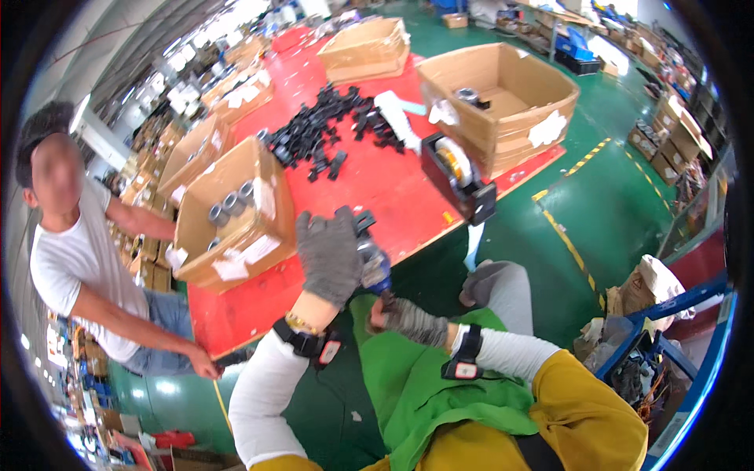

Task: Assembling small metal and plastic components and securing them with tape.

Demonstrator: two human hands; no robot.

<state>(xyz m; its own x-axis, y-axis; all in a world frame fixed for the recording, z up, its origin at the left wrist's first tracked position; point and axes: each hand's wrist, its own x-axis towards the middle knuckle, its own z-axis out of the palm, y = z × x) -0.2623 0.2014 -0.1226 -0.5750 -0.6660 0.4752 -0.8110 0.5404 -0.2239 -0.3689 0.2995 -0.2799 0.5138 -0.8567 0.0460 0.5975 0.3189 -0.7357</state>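
Observation:
My left hand (328,255), in a grey knit glove, is closed at the edge of the red table. A small black plastic part (364,220) sticks out beside its fingers. Just below that part is a blue tool (375,267) with a dark lower end, its shape partly hidden by the left glove. My right hand (412,320), in a grey glove with bare fingertips, is closed around the tool's lower end, over my green apron. A heap of similar black parts (326,129) is spread across the table beyond my hands.
An open carton (236,251) with grey rings stands left on the red table (361,196); another carton (503,118) stands right. A tape dispenser (455,177) sits at the table's right edge. A person (86,259) in a white shirt is at left. A blue-framed cart (667,337) is at right.

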